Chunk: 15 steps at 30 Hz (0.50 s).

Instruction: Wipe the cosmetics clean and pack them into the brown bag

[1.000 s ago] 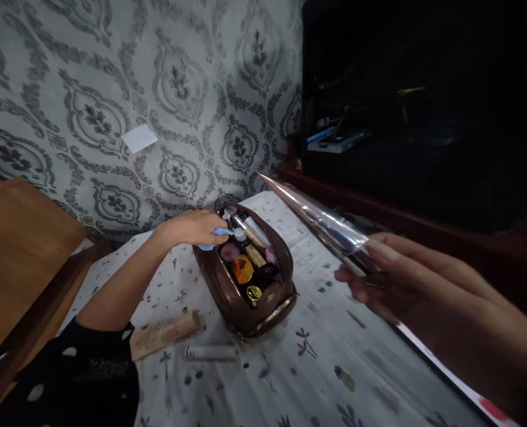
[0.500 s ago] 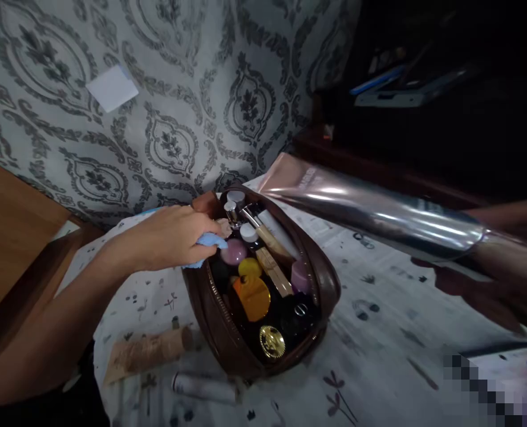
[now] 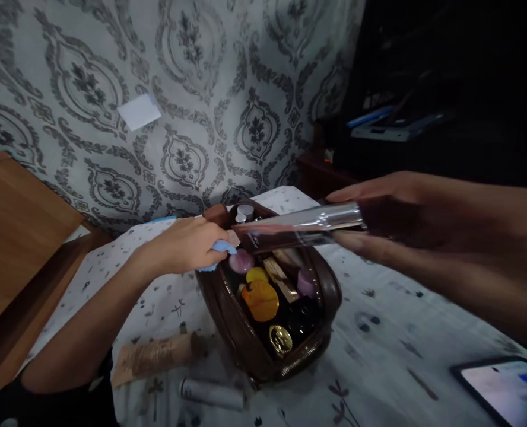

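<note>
Damask wallpaper (image 3: pixel 201 89) backs the floral-cloth surface (image 3: pixel 379 332). At centre frame my right hand (image 3: pixel 424 213) has its grip closed on a shiny tube (image 3: pixel 299 228), whose far end hangs over the open brown cosmetic bag (image 3: pixel 254 338). My left hand (image 3: pixel 187 246) pinches a blue cloth (image 3: pixel 216 249) at the bag's upper-left rim.

Bare L hand (image 3: pixel 187 246) & R hand (image 3: pixel 406 207), bare forearms; black sleeve (image 3: pixel 54 406) above L elbow, 1 pale dot.

left hand (image 3: pixel 187 246): arm stretched forward, fingers curled closed | right hand (image 3: pixel 406 214): fingers straight, pinching against thumb
</note>
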### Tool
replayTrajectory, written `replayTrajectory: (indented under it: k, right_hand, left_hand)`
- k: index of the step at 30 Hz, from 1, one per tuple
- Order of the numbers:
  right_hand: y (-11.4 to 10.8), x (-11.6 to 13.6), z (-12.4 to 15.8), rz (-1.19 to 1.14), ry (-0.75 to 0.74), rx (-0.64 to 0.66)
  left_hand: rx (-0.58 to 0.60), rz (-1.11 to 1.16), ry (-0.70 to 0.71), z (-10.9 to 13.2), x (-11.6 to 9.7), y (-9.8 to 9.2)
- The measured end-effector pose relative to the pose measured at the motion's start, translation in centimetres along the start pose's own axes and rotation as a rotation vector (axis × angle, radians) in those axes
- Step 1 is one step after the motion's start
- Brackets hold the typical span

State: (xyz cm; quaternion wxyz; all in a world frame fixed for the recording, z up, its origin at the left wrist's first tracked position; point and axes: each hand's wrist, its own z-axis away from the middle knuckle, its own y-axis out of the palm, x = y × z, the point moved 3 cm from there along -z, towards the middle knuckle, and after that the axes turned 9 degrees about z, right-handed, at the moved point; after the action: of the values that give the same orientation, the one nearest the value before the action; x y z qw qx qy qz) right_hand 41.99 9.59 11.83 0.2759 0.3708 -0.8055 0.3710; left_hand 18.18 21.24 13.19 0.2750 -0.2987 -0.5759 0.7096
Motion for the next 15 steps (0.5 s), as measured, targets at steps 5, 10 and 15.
replayTrajectory:
  k: [5, 10, 15]
  right_hand:
    - [2.9, 0.3, -0.6, 0.188, -0.242, 0.167]
    - [6.1, 0.2, -1.4, 0.419, -0.310, 0.274]
    - [7.9, 0.8, -2.0, 0.686, -0.459, 0.295]
  left_hand:
    - [0.038, -0.078, -0.045, 0.1, -0.4, -0.2]
    - [-0.009, -0.023, -0.065, 0.2, -0.2, -0.2]
    - [-0.055, 0.071, -0.046, 0.4, 0.1, 0.0]
